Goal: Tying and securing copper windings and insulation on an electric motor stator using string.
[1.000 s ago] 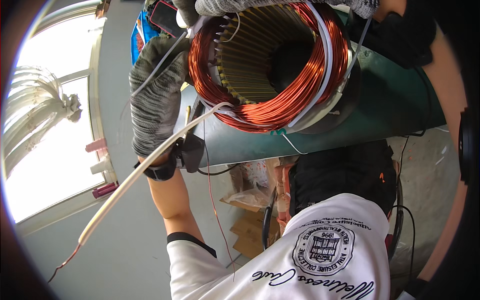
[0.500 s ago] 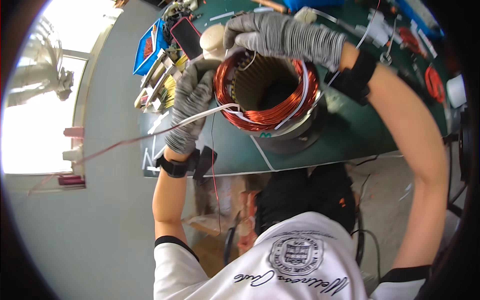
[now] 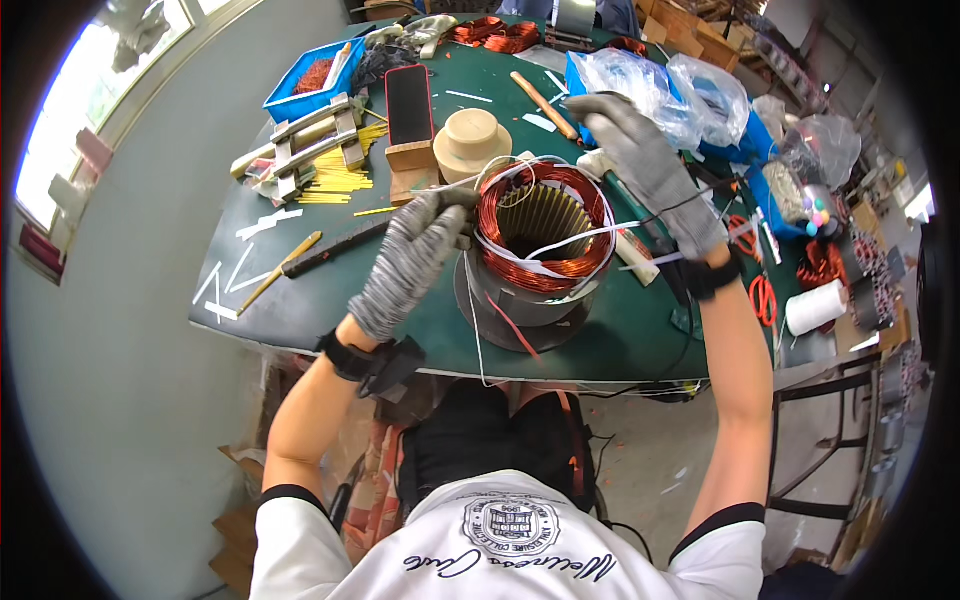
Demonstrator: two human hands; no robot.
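Observation:
A motor stator (image 3: 548,305) stands upright in front of me on a dark round base, with red-brown copper windings (image 3: 560,272) around its open top. White sleeving (image 3: 570,243) crosses the opening, and a thin white cord (image 3: 452,187) loops from the winding's left side. At that side, my grey-gloved left hand (image 3: 412,262) is closed, its fingertips at the cord; the exact hold is partly hidden. To the stator's right, raised off the windings, my gloved right hand (image 3: 655,165) has its fingers stretched out. A thin line (image 3: 690,200) passes across its wrist area.
A pale wooden mallet-like block (image 3: 470,140) and a phone on a stand (image 3: 408,110) are behind the stator. Left lie yellow sticks (image 3: 340,175) and a blue tray (image 3: 312,85). Right are plastic bags (image 3: 625,85), red-handled scissors (image 3: 763,300) and a white thread spool (image 3: 815,307).
My right hand has come off the far rim of the windings and moved to the right. My left hand stays at the left side. The view has shifted, showing more of the table.

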